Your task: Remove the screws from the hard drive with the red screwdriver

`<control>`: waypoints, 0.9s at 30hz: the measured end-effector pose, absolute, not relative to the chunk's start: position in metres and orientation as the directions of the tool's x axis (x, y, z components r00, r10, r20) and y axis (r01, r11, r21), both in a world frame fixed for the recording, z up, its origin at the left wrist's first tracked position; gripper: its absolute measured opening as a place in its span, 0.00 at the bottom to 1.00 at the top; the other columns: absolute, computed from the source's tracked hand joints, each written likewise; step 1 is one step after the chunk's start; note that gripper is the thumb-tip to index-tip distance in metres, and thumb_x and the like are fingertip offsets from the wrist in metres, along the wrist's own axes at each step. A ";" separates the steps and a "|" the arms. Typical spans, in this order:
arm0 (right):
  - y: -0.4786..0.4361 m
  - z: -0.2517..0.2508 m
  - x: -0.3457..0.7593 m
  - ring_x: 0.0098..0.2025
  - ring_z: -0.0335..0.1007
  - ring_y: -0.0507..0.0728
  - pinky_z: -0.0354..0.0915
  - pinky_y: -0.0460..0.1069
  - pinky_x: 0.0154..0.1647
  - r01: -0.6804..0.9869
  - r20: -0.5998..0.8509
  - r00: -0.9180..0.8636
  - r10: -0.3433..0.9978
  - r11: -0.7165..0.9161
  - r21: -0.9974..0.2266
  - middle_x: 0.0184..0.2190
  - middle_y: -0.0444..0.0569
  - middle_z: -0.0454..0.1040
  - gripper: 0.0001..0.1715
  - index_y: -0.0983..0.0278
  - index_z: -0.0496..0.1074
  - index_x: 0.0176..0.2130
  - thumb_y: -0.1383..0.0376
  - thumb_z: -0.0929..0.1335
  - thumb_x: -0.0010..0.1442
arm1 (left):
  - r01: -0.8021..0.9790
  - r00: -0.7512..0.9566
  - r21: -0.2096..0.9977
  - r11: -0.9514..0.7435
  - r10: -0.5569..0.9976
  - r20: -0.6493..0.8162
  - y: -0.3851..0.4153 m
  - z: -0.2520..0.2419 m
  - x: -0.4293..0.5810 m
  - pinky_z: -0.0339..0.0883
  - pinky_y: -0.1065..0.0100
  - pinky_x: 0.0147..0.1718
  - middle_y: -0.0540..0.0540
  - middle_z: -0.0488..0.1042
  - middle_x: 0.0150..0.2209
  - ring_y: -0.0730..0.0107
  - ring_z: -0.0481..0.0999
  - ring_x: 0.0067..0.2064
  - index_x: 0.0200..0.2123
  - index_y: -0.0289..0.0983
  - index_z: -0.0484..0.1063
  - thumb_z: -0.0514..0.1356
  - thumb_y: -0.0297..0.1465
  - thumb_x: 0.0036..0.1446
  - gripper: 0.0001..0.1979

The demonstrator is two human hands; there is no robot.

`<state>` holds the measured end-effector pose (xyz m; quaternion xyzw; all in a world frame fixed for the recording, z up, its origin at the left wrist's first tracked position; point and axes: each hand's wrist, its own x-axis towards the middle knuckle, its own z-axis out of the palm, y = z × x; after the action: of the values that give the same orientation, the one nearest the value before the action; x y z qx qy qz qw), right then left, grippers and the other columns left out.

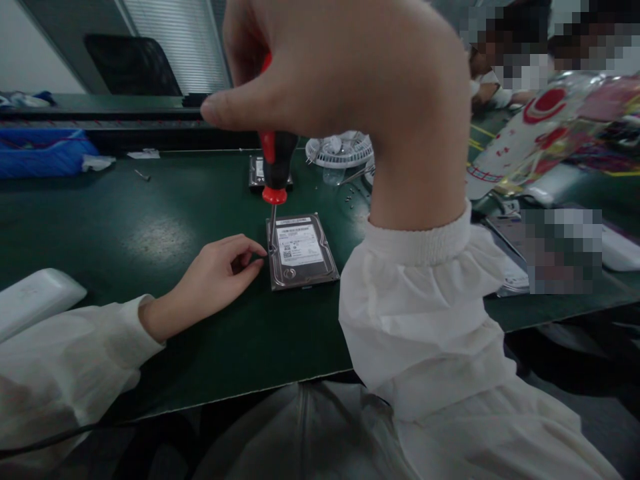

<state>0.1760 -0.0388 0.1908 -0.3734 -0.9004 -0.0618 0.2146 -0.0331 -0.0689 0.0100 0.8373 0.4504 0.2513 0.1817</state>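
A hard drive [301,251] with a white label lies flat on the green table. My right hand [320,73], raised high and close to the camera, is wrapped round the red and black handle of a screwdriver [276,167]. The screwdriver stands nearly upright, its tip at the drive's left edge. My left hand [213,277] rests on the table just left of the drive, fingers curled and fingertips near that edge; whether anything is between them is too small to tell. Behind the screwdriver lies a second hard drive [257,172], partly hidden.
Small screws [350,197] and a round white slotted part [340,150] lie behind the drive. A blue bin [43,153] stands at the back left, a white object [40,300] at the left. More drives, plastic packaging [540,133] and other people are at the right.
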 end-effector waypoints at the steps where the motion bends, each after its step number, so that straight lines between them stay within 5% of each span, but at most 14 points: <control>1: -0.038 0.191 0.176 0.56 0.68 0.55 0.60 0.51 0.60 0.696 0.433 -0.645 0.629 0.718 -0.007 0.47 0.39 0.68 0.19 0.70 0.70 0.38 0.58 0.60 0.58 | 0.662 0.470 0.529 -0.531 0.844 0.258 -0.069 0.010 -0.033 0.62 0.67 0.26 0.51 0.69 0.29 0.69 0.68 0.28 0.41 0.38 0.77 0.59 0.36 0.63 0.09; 5: -0.039 0.193 0.175 0.45 0.70 0.53 0.64 0.51 0.51 0.673 0.379 -0.704 0.600 0.734 0.089 0.39 0.42 0.72 0.20 0.67 0.76 0.44 0.64 0.63 0.55 | 0.661 0.477 0.524 -0.537 0.840 0.259 -0.069 0.011 -0.034 0.62 0.67 0.26 0.51 0.68 0.28 0.68 0.68 0.28 0.41 0.38 0.77 0.60 0.35 0.62 0.09; 12: -0.038 0.189 0.177 0.53 0.68 0.55 0.60 0.52 0.57 0.716 0.469 -0.635 0.614 0.695 0.059 0.47 0.40 0.70 0.26 0.70 0.72 0.45 0.54 0.59 0.59 | 0.666 0.471 0.526 -0.528 0.845 0.251 -0.070 0.012 -0.033 0.62 0.67 0.26 0.50 0.69 0.29 0.68 0.69 0.28 0.41 0.38 0.77 0.59 0.35 0.63 0.10; 17: -0.034 0.190 0.179 0.44 0.68 0.51 0.61 0.47 0.47 0.688 0.413 -0.681 0.605 0.722 0.078 0.43 0.42 0.71 0.23 0.67 0.73 0.49 0.65 0.64 0.55 | 0.662 0.476 0.526 -0.534 0.842 0.255 -0.069 0.011 -0.033 0.62 0.67 0.27 0.51 0.69 0.29 0.69 0.69 0.28 0.41 0.37 0.77 0.60 0.35 0.62 0.10; 27: -0.040 0.192 0.177 0.49 0.69 0.54 0.62 0.52 0.53 0.737 0.401 -0.643 0.653 0.670 0.090 0.46 0.42 0.72 0.25 0.65 0.74 0.53 0.62 0.64 0.57 | 0.667 0.484 0.517 -0.537 0.839 0.249 -0.069 0.010 -0.035 0.62 0.68 0.27 0.51 0.69 0.29 0.69 0.69 0.29 0.42 0.37 0.77 0.60 0.34 0.63 0.09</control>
<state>0.1766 -0.0403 0.1915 -0.3870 -0.8978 -0.1235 0.1699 -0.0353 -0.0689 0.0096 0.8426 0.4468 0.2421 0.1784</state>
